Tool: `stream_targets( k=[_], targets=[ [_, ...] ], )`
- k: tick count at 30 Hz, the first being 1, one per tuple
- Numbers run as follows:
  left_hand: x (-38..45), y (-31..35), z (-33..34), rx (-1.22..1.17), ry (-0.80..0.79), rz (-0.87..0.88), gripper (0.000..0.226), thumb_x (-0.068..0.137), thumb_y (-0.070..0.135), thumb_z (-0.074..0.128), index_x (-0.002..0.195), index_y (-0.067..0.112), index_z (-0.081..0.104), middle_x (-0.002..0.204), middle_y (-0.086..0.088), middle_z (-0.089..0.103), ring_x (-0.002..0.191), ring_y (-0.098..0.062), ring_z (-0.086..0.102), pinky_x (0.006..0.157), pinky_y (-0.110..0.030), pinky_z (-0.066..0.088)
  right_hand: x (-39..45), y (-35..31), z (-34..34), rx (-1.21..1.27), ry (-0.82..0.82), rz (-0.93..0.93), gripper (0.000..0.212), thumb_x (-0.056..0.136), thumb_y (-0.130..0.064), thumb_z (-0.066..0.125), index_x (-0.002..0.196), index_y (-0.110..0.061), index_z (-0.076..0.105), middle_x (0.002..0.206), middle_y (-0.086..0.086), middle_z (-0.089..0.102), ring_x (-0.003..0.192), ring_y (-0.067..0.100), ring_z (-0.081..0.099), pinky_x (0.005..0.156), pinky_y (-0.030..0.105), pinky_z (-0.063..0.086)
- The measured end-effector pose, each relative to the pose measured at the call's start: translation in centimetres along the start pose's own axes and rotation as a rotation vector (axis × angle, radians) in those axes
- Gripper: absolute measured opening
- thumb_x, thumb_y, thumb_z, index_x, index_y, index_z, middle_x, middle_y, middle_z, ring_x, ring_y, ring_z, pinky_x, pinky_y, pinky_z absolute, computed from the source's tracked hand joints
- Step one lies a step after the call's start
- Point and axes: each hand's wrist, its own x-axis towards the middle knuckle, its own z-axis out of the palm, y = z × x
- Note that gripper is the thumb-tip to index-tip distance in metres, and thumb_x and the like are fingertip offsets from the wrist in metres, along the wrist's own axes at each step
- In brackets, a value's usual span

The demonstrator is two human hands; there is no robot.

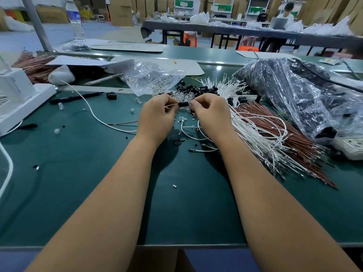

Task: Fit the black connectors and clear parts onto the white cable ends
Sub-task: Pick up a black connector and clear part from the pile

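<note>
Two hands fitting a black connector on a white cable over the green surface.
Left hand fingers pinch the cable just left of the connector; right hand fingers curl at its other end, above loose clear parts and white cables.

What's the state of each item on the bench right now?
Left hand: pinching white cable.
Right hand: fingers curled at black connector, held mid-air between both hands.
Clear zip bag: open, lying flat.
Water bottle: upright, capped.
Black bag: slumped, full.
</note>
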Motion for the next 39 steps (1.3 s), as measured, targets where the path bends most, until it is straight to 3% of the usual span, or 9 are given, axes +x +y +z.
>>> stream_targets(
  k=[5, 9, 17, 20, 23, 27, 31, 39],
  targets=[
    [-0.07, 0.01, 0.04, -0.016, -0.029, -0.007, 0.007, 0.089, 0.018, 0.063, 0.089, 0.011, 0.067, 0.076, 0.002, 0.062, 0.072, -0.017, 0.057, 0.067, -0.026, 0.043, -0.11, -0.10, -0.18, 0.053, 0.010, 0.030, 0.015, 0.093, -0.021, 0.062, 0.082, -0.012, 0.067, 0.072, 0.003, 0.066, 0.068, 0.017, 0.060, 0.069, 0.034, 0.051],
    [-0.22, 0.12, 0.14, -0.040, -0.103, 0.028, 0.005, 0.089, 0.015, 0.062, 0.087, 0.011, 0.064, 0.074, -0.001, 0.063, 0.068, -0.019, 0.058, 0.067, -0.027, 0.047, -0.15, -0.12, -0.25, 0.016, 0.033, 0.025, 0.021, 0.094, -0.023, 0.060, 0.077, -0.012, 0.064, 0.064, -0.002, 0.061, 0.061, 0.014, 0.054, 0.067, 0.035, 0.049],
    [-0.09, 0.02, 0.10, -0.158, -0.115, -0.052, 0.007, 0.090, 0.011, 0.060, 0.084, 0.010, 0.064, 0.065, 0.000, 0.059, 0.070, -0.031, 0.062, 0.071, -0.047, 0.055, -0.17, -0.60, -0.45, 0.126, 0.005, 0.082, 0.020, 0.093, -0.012, 0.054, 0.079, -0.008, 0.068, 0.079, 0.016, 0.068, 0.072, 0.033, 0.062, 0.075, 0.048, 0.053],
    [-0.09, -0.07, 0.09, -0.175, -0.114, -0.053, 0.007, 0.090, 0.011, 0.059, 0.083, 0.010, 0.063, 0.066, -0.005, 0.060, 0.071, -0.035, 0.061, 0.071, -0.049, 0.055, -0.18, -0.74, -0.56, 0.186, -0.010, 0.097, 0.020, 0.089, -0.006, 0.055, 0.079, -0.019, 0.067, 0.079, 0.010, 0.069, 0.072, 0.024, 0.061, 0.077, 0.046, 0.054],
    [-0.11, -0.06, 0.11, -0.183, -0.107, -0.064, 0.007, 0.090, 0.011, 0.059, 0.083, 0.012, 0.061, 0.072, -0.014, 0.063, 0.072, -0.038, 0.062, 0.071, -0.050, 0.054, -0.16, -0.59, -0.52, 0.142, -0.007, 0.057, 0.013, 0.088, -0.009, 0.061, 0.080, -0.018, 0.067, 0.074, 0.001, 0.067, 0.072, 0.016, 0.062, 0.078, 0.040, 0.056],
    [-0.18, 0.01, -0.01, -0.102, -0.111, 0.010, 0.004, 0.089, 0.014, 0.062, 0.086, 0.014, 0.065, 0.069, -0.001, 0.063, 0.072, -0.028, 0.064, 0.073, -0.042, 0.054, -0.12, -0.39, -0.51, 0.118, 0.023, 0.025, 0.014, 0.086, -0.008, 0.062, 0.079, -0.019, 0.067, 0.069, -0.005, 0.065, 0.067, 0.011, 0.060, 0.071, 0.032, 0.054],
    [-0.26, 0.10, -0.06, 0.056, -0.106, 0.136, 0.010, 0.086, 0.017, 0.067, 0.089, 0.008, 0.070, 0.083, -0.006, 0.067, 0.079, -0.024, 0.061, 0.075, -0.039, 0.051, -0.13, -0.33, -0.52, 0.102, 0.024, -0.013, 0.015, 0.086, -0.006, 0.063, 0.081, -0.018, 0.068, 0.071, -0.009, 0.065, 0.070, 0.010, 0.062, 0.074, 0.031, 0.056],
    [-0.16, -0.03, -0.06, 0.083, -0.082, 0.124, 0.015, 0.083, 0.018, 0.070, 0.074, 0.009, 0.063, 0.076, -0.003, 0.060, 0.071, -0.022, 0.055, 0.069, -0.038, 0.048, -0.09, -0.29, -0.56, 0.026, 0.046, -0.031, 0.010, 0.083, -0.010, 0.066, 0.084, -0.017, 0.073, 0.071, -0.011, 0.066, 0.069, 0.005, 0.063, 0.073, 0.024, 0.055]
  ],
)
